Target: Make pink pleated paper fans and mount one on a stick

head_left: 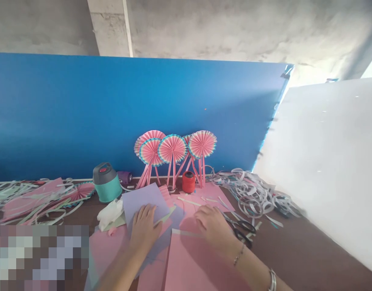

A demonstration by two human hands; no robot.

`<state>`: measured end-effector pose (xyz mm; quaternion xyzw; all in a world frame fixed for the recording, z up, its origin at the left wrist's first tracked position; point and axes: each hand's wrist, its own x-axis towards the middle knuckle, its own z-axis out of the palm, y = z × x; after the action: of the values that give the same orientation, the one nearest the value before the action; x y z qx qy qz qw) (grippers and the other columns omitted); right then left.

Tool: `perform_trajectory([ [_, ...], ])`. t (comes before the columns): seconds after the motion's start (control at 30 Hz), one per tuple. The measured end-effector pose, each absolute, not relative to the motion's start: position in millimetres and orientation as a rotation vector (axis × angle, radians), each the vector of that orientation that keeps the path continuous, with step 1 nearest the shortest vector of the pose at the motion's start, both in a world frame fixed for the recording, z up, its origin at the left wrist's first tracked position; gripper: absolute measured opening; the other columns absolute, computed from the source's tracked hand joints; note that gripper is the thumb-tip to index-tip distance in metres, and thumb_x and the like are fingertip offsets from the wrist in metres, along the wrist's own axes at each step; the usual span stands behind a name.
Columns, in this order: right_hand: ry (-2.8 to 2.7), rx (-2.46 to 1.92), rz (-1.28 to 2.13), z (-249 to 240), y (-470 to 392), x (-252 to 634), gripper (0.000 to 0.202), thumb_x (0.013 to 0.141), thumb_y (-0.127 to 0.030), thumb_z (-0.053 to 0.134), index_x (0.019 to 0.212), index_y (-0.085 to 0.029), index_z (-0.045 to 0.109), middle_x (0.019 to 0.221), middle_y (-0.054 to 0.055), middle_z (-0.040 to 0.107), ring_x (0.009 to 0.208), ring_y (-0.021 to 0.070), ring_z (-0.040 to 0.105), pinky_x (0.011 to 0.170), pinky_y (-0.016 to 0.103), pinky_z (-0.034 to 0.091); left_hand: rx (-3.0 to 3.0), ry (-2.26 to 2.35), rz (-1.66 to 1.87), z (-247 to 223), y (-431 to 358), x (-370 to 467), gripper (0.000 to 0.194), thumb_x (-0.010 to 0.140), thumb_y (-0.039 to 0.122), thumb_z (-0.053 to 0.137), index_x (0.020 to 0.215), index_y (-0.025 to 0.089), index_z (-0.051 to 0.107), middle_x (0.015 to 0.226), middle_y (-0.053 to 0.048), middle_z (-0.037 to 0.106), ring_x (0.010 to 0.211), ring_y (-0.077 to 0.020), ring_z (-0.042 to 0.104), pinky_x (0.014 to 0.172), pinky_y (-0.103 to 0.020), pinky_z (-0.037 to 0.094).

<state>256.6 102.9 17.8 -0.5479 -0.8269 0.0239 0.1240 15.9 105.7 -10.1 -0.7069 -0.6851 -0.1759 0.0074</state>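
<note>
My left hand [145, 226] lies with fingers apart on a lavender paper sheet [143, 194], its thumb beside a pale green strip [166, 215]. Over the pink paper sheet [189, 258], my right hand [214, 228] has its fingers curled together; what is under the fingertips is hidden. A pale strip [186, 233] runs along the upper edge of that pink sheet. Black-handled scissors [245, 232] lie just right of my right hand, partly covered by it. More pink and lavender sheets spread beneath both hands.
Pleated pink paper fans [172, 148] on stick legs stand against the blue panel [174, 93]. A red spool [189, 182], a teal-and-grey container [106, 184] and crumpled white plastic [110, 213] are nearby. Curled paper strips [249, 198] heap at right; strips and pink paper [34, 200] lie left.
</note>
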Motion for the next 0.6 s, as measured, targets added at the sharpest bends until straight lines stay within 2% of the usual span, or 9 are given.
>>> perform_trajectory([
  [0.1,-2.259,-1.987,0.010,33,110,290,0.024,0.076,-0.004,0.048,0.085,-0.013,0.069,0.097,0.016,0.068,0.098,0.0297,0.060,0.082,0.039,0.042,-2.247,-2.149,-0.434,-10,106,13,0.037,0.085,0.019,0.044,0.119,0.017,0.058,0.131,-0.014,0.057,0.124,-0.0289,0.048,0.106,-0.051,0.026],
  [0.17,-2.194,-2.243,0.050,38,112,310,0.027,0.076,-0.005,0.048,0.093,-0.012,0.068,0.099,0.019,0.067,0.097,0.0336,0.062,0.075,0.040,0.045,-2.253,-2.120,-0.467,-6,104,12,0.035,0.088,0.017,0.038,0.112,0.019,0.062,0.125,-0.012,0.061,0.119,-0.0279,0.053,0.105,-0.053,0.025],
  [0.27,-2.161,-2.384,0.148,38,110,328,0.033,0.074,-0.002,0.047,0.101,-0.009,0.066,0.102,0.022,0.066,0.099,0.0355,0.063,0.073,0.040,0.046,-2.229,-2.095,-0.621,-2,103,11,0.038,0.091,0.017,0.028,0.102,0.019,0.064,0.114,-0.011,0.068,0.109,-0.0262,0.059,0.106,-0.052,0.024],
  [0.4,-2.155,-2.383,0.144,39,107,334,0.036,0.073,0.000,0.047,0.104,-0.007,0.065,0.109,0.025,0.063,0.100,0.0334,0.063,0.074,0.038,0.047,-2.138,-2.039,-0.897,0,104,8,0.037,0.092,0.022,0.026,0.101,0.020,0.061,0.102,-0.009,0.071,0.101,-0.0238,0.062,0.108,-0.044,0.024],
  [0.5,-2.149,-2.397,0.151,41,106,336,0.034,0.072,-0.003,0.051,0.102,-0.006,0.065,0.111,0.026,0.061,0.100,0.0327,0.063,0.076,0.036,0.046,-2.030,-2.008,-1.157,1,106,6,0.034,0.092,0.027,0.028,0.097,0.020,0.060,0.096,-0.009,0.070,0.098,-0.0256,0.061,0.101,-0.041,0.033],
  [0.6,-2.179,-2.406,0.217,43,106,338,0.033,0.067,-0.010,0.059,0.099,-0.008,0.066,0.105,0.023,0.066,0.101,0.0339,0.063,0.076,0.036,0.046,-1.871,-1.982,-1.461,0,107,3,0.030,0.090,0.034,0.031,0.091,0.020,0.058,0.090,-0.010,0.067,0.094,-0.0275,0.059,0.084,-0.038,0.043],
])
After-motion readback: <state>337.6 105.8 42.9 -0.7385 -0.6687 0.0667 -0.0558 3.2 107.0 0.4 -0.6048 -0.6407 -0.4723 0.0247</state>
